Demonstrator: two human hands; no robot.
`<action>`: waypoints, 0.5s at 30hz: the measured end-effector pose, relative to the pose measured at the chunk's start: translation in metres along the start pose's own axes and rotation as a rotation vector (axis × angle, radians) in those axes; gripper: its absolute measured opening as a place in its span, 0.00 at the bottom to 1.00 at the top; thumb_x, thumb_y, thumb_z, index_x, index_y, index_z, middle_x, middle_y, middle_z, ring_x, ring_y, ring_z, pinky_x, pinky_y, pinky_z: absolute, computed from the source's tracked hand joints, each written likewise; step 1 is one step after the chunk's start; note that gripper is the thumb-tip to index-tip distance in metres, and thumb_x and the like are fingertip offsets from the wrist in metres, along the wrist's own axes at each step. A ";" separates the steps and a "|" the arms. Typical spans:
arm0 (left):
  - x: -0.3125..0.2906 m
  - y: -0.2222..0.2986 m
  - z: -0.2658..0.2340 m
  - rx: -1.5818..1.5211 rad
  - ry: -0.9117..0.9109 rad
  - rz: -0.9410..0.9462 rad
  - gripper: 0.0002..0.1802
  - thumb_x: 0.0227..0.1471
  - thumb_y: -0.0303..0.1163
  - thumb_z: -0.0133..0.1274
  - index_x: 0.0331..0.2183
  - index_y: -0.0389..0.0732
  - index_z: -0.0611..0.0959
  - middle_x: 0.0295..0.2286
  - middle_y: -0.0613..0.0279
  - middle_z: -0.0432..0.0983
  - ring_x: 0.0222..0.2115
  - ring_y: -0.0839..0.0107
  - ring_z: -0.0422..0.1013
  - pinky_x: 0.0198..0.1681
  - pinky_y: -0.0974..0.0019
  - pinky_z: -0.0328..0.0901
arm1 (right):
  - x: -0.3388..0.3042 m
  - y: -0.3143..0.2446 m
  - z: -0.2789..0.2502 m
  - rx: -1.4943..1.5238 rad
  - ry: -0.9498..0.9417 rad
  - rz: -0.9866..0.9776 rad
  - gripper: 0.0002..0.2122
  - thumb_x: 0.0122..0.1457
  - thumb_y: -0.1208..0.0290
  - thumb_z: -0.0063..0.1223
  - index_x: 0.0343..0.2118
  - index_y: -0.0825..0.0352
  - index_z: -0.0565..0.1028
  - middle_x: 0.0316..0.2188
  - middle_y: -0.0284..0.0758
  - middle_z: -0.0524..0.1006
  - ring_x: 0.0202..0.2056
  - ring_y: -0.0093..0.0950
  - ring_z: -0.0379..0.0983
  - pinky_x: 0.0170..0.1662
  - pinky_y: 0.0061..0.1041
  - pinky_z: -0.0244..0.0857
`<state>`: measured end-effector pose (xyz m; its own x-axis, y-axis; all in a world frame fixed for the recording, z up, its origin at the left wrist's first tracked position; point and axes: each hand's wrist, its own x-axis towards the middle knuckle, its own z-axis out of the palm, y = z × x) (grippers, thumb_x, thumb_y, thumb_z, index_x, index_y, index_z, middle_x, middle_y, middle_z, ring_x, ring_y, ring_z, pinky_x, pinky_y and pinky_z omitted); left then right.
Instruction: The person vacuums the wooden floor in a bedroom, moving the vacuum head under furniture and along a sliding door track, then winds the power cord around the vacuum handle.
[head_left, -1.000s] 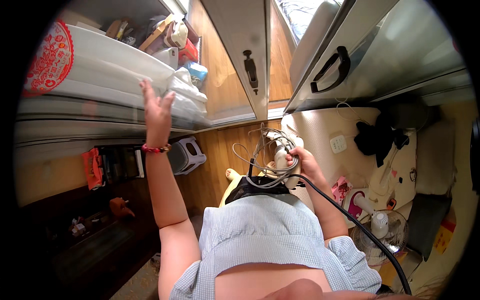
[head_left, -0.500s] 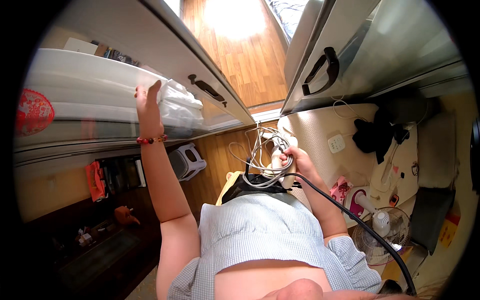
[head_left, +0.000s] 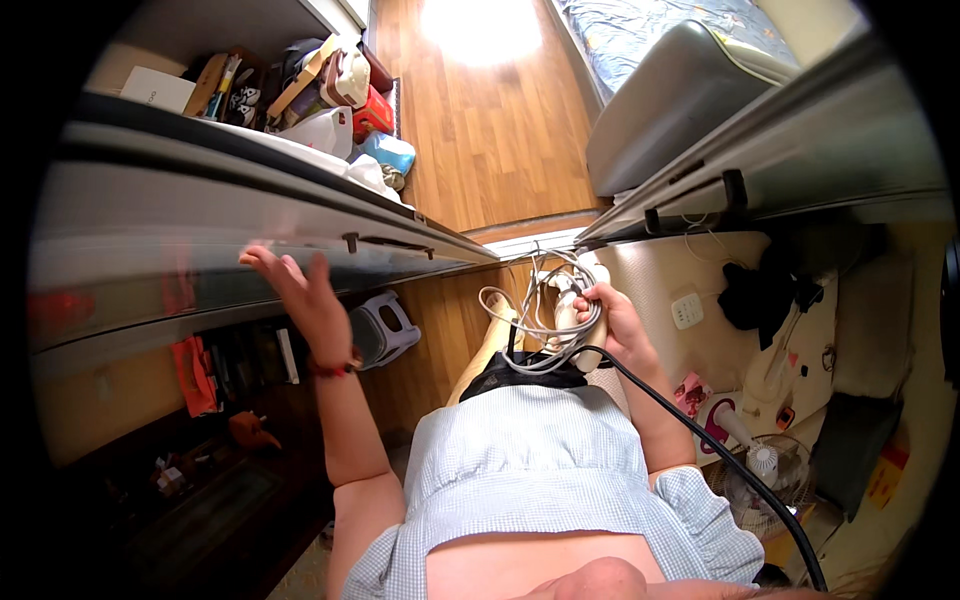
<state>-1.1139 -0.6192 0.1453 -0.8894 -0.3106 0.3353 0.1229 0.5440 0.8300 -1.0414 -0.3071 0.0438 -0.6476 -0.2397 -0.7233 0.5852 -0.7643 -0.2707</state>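
My left hand, a red bead bracelet at its wrist, is raised with fingers apart at the left door. I cannot tell whether its fingertips touch the panel. A dark handle is on this door, beyond my fingers. My right hand is closed around a loosely coiled grey cable and a cream-coloured, rounded device in front of my waist. The device's kind is partly hidden by the loops. A thick black cable runs past my right forearm.
Right of the doorway stands another door with a dark handle. Beyond are a wooden floor, a bed and piled bags and boxes. A grey stool is at left; a beige sofa and a fan at right.
The left door has swung away from the doorway, showing more of the room beyond. The right door has also shifted in view. My left hand has come nearer to me, its fingers spreading.
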 end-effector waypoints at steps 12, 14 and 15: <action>-0.035 -0.005 0.037 0.508 0.270 0.771 0.42 0.38 0.38 0.48 0.52 0.33 0.49 0.53 0.45 0.35 0.55 0.59 0.38 0.54 0.49 0.36 | 0.057 -0.045 0.108 0.066 -0.074 0.010 0.04 0.47 0.76 0.43 0.24 0.67 0.61 0.18 0.32 0.66 0.18 0.19 0.64 0.21 0.17 0.63; -0.033 -0.008 0.051 0.468 0.120 1.204 0.34 0.39 0.41 0.49 0.46 0.32 0.62 0.47 0.45 0.53 0.49 0.57 0.53 0.50 0.50 0.47 | 0.069 -0.056 0.133 0.002 -0.173 0.045 0.05 0.48 0.75 0.44 0.25 0.67 0.62 0.19 0.32 0.66 0.18 0.19 0.65 0.22 0.17 0.63; -0.021 0.012 0.064 0.400 -0.153 1.234 0.29 0.40 0.40 0.49 0.43 0.32 0.67 0.42 0.47 0.63 0.45 0.56 0.60 0.48 0.53 0.54 | 0.074 -0.064 0.140 -0.049 -0.178 0.040 0.05 0.48 0.74 0.44 0.25 0.67 0.62 0.19 0.32 0.66 0.18 0.19 0.65 0.22 0.18 0.63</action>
<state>-1.1217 -0.5564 0.1197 -0.3289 0.6335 0.7004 0.7740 0.6057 -0.1844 -1.1952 -0.3594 0.0964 -0.6972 -0.3744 -0.6113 0.6322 -0.7232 -0.2780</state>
